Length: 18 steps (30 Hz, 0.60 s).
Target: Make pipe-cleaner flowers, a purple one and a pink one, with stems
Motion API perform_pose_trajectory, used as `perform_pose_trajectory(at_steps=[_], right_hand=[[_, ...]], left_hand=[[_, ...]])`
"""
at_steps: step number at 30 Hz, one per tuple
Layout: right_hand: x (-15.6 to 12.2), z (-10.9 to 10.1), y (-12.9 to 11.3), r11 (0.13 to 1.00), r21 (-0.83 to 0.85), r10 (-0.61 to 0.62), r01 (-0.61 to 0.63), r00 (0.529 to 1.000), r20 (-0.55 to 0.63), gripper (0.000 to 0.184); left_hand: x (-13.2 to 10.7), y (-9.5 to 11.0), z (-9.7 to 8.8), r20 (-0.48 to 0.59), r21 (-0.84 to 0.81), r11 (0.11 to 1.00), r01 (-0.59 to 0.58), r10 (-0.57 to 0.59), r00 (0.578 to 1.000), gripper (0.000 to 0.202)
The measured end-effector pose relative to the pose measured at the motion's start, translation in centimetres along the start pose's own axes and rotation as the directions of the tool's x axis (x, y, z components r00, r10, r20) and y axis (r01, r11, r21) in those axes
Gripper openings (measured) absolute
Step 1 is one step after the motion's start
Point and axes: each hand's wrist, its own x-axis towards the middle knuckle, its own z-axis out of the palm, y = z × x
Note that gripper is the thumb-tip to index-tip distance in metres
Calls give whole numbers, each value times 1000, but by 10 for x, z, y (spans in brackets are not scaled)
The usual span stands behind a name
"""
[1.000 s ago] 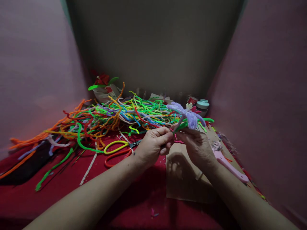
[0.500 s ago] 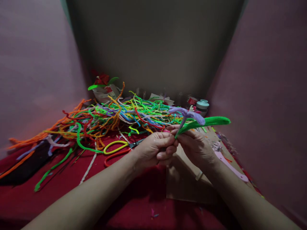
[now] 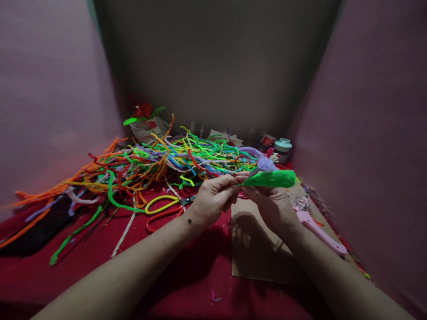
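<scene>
Both hands meet above the red tabletop [image 3: 187, 284], holding a pipe-cleaner flower between them. My left hand [image 3: 213, 200] pinches the stem end with closed fingers. My right hand [image 3: 271, 204] grips the stem from the other side, fingers curled. A bright green pipe-cleaner leaf [image 3: 270, 178] sticks out to the right over my right hand. The purple petals [image 3: 263, 162] show just above and behind the leaf.
A big heap of coloured pipe cleaners [image 3: 150, 164] covers the table's back and left. Scissors with yellow and orange handles [image 3: 163, 209] lie left of my hands. Under my right forearm lies a brown cardboard sheet [image 3: 256, 253], beside a pink tool [image 3: 316, 231]. A small lidded jar [image 3: 282, 149] stands at the back.
The flower has turned in my hands: the purple petals swung back and down, and the green leaf came round to lie level over my right hand.
</scene>
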Motion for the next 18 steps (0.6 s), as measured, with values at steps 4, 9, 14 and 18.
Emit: perform_pose_trajectory(at_steps=[4, 9, 14, 18], right_hand=[[2, -8, -2, 1000, -4, -2, 2, 997, 75, 25], [6, -14, -9, 1000, -24, 21, -17, 986, 165, 14], [8, -15, -11, 990, 58, 109, -125, 968, 224, 15], [8, -11, -4, 999, -1, 50, -51, 992, 115, 16]], left_hand=[[2, 1, -2, 106, -172, 978, 121, -104, 989, 22], [2, -3, -4, 322, -398, 860, 318, -194, 927, 24], [2, -1, -4, 457, -456, 760, 463, -246, 855, 29], [2, 0, -2, 320, -302, 893, 334, -236, 918, 26]])
